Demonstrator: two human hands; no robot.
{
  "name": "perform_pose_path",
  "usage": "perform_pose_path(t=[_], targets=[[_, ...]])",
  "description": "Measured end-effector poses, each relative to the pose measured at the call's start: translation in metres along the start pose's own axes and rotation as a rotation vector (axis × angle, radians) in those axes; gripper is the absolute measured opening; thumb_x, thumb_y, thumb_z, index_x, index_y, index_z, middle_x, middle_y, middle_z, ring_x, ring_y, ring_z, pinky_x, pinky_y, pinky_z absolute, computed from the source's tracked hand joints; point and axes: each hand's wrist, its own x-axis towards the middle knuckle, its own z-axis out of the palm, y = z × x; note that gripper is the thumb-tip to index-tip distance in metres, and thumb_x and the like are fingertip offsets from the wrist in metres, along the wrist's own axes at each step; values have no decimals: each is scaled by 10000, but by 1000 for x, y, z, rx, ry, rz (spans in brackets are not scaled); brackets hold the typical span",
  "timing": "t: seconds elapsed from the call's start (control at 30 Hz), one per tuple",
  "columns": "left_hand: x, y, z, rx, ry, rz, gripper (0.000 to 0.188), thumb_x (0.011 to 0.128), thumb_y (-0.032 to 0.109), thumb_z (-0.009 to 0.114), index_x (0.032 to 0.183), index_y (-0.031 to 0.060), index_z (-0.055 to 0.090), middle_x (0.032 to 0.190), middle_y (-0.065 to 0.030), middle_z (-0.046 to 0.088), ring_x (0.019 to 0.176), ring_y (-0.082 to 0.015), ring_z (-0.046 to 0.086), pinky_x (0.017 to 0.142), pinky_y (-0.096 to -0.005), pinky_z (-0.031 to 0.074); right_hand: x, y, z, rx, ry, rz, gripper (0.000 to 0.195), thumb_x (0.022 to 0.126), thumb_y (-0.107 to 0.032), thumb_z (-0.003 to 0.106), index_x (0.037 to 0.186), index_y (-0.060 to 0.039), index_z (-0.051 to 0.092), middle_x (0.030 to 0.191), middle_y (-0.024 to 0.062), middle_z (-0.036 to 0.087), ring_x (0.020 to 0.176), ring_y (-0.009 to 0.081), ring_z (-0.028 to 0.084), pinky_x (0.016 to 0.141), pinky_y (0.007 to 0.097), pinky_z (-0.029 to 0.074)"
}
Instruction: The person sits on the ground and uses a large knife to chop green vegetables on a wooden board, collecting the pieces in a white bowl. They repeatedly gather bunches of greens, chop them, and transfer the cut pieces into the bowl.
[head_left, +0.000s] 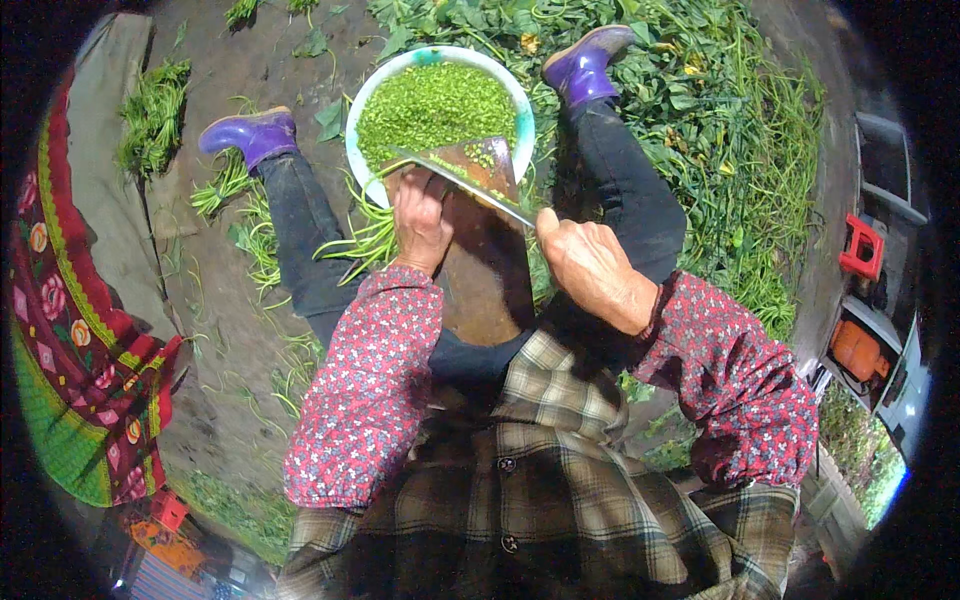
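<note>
My left hand (422, 217) is closed on a bunch of long green beans (369, 234), whose loose ends hang out to its left. With my right hand (589, 262) I grip a knife (469, 184), its blade lying slantwise across the beans just beyond my left fingers. Under both is a wooden cutting board (484, 285), which reaches from my lap to over the near part of a round basin (526, 112). Finely chopped green beans (431, 105) fill much of the basin, and some small pieces (480, 155) lie on the board's far end.
Purple boots (251, 135) on my outstretched legs flank the basin. A large heap of bean vines and leaves (697, 150) spreads on the right. Bundles of beans (154, 116) lie on the ground at left, near a flowered cloth (75, 315). A red plastic stool (862, 247) stands far right.
</note>
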Motion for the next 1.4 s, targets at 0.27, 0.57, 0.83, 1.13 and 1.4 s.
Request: perform_pose_path(t=[0.27,0.57,0.83,1.13,1.4], targets=[[6,3,0,-30,-40,-11,191,572,-41,556,731,-8,456,872,-203,469,833,-392,458,773,-471,390,59,-5,53,68,151,34,97,786,-29,474,837,53,480,645,232,603,614,380,632,516,455,502],[-2,-7,-2,7,-50,-33,378,678,20,657,1039,-27,556,1107,-204,517,1036,-384,502,903,-437,413,36,1,5,103,12,-12,47,777,-6,466,794,37,458,601,235,578,568,378,617,470,453,476],[6,3,-5,-25,3,-2,293,541,-42,544,833,-29,533,893,-202,488,853,-380,485,788,-458,426,39,-1,34,26,46,-13,51,785,-26,467,778,24,456,614,218,594,570,349,628,468,438,482],[1,1,-3,-41,17,-118,343,603,-52,612,939,-5,561,1028,-198,484,982,-396,481,853,-445,410,59,6,27,179,26,0,105,780,-39,492,844,37,460,627,244,587,605,402,618,501,471,487],[-1,-1,3,-41,17,-39,469,543,-51,516,1009,-49,570,1135,-231,509,1022,-426,483,892,-475,409,22,2,16,-3,-30,-35,64,791,-29,462,784,34,451,595,207,589,551,340,627,444,427,479]])
